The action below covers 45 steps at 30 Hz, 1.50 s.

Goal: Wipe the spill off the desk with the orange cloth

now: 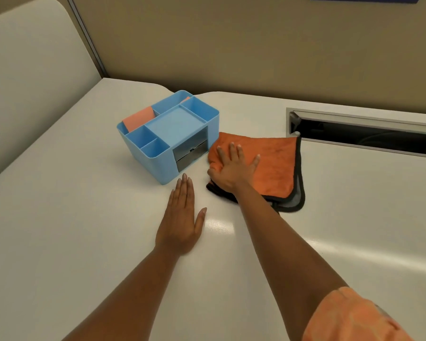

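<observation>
Fingers of the left hand [180, 225] lie straight and together, palm flat on the white desk [84, 217], gripping nothing. Just beyond its fingertips stands a blue organizer [167, 134] with an orange pad [138, 118] in a back compartment. Right of it, the right hand [231, 168] presses flat with fingers spread on the orange cloth [276, 166], which lies folded just beside the organizer. A cable slot [364, 134] opens at far right.
</observation>
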{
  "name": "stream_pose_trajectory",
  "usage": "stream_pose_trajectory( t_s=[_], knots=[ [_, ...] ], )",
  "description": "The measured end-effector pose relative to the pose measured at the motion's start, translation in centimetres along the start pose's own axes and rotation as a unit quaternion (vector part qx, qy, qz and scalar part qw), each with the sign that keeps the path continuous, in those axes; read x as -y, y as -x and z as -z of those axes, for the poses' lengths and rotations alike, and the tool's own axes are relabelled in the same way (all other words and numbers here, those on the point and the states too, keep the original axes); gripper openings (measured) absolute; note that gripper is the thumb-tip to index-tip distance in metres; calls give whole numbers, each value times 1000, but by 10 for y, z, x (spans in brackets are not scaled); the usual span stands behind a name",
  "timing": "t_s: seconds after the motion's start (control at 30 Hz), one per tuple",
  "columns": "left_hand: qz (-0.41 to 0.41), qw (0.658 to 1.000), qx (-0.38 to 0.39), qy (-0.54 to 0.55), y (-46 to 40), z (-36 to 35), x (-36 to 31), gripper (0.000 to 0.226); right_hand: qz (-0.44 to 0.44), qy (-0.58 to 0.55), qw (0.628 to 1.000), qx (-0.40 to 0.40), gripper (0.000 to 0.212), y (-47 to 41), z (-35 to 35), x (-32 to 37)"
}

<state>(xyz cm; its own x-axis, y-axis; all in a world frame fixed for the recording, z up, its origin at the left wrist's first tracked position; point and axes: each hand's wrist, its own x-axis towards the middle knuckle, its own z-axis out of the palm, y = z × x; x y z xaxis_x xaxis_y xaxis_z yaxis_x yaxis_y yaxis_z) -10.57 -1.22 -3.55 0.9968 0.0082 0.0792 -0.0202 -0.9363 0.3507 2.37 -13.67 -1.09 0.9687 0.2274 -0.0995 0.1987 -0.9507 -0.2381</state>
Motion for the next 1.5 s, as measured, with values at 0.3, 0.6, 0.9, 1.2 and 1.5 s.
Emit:
stream_pose_trajectory(
  t_s=[0.3, 0.6, 0.9, 1.2, 1.5],
  knots=[
    [0, 998, -16, 62, 0, 4, -3, 71, 19, -42, 998, -31, 61, 35, -13, 36],
    [6, 996, -36, 83, 1, 6, -5, 62, 89, -5, 996, 4, 51, 50, -8, 31],
    [61, 997, -41, -31, 4, 3, -1, 70, 85, -7, 996, 2, 49, 68, -7, 5],
    [50, 995, -81, -33, 5, 5, -3, 68, 228, 9, 971, 63, 57, 75, -5, 13],
    [64, 993, -86, -53, 6, 7, -4, 66, 265, -18, 962, 60, 65, 101, 10, -46]
  ],
)
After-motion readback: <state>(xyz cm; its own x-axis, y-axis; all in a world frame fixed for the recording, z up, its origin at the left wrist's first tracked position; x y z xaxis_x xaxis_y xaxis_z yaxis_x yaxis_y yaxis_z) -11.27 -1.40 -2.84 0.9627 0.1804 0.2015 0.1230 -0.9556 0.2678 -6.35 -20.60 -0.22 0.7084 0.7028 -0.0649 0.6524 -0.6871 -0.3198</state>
